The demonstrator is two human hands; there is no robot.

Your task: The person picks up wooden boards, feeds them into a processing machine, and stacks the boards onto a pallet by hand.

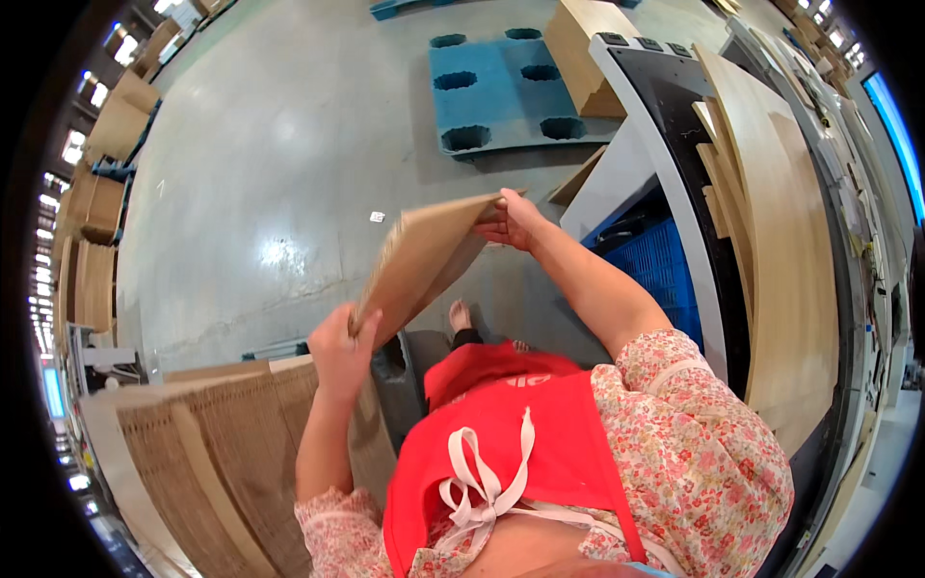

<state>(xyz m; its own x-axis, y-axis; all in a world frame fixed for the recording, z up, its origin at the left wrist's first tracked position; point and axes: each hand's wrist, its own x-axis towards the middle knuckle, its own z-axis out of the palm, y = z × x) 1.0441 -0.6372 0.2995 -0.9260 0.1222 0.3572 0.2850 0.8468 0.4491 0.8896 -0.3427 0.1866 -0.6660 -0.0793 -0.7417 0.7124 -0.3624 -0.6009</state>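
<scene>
Cardboard sheet (pixel 419 252) is held up in front of the body, above the floor (pixel 251 193), by opposite ends: the left grip (pixel 343 349) is closed around its near-left corner, the right grip (pixel 511 222) pinches its far-right end. The step in hand looks like steadying or turning this folded sheet (which of the two, a single view cannot settle); the next move would call for guiding both ends together. The left forearm points almost straight ahead; the right reaches forward and across toward the left. Farther out, a cardboard stack (pixel 246 453) stands at the left, a dark-topped table (pixel 650 82) bears wooden boards (pixel 785 241) at the right, and a blue pallet (pixel 496 101) lies ahead.
</scene>
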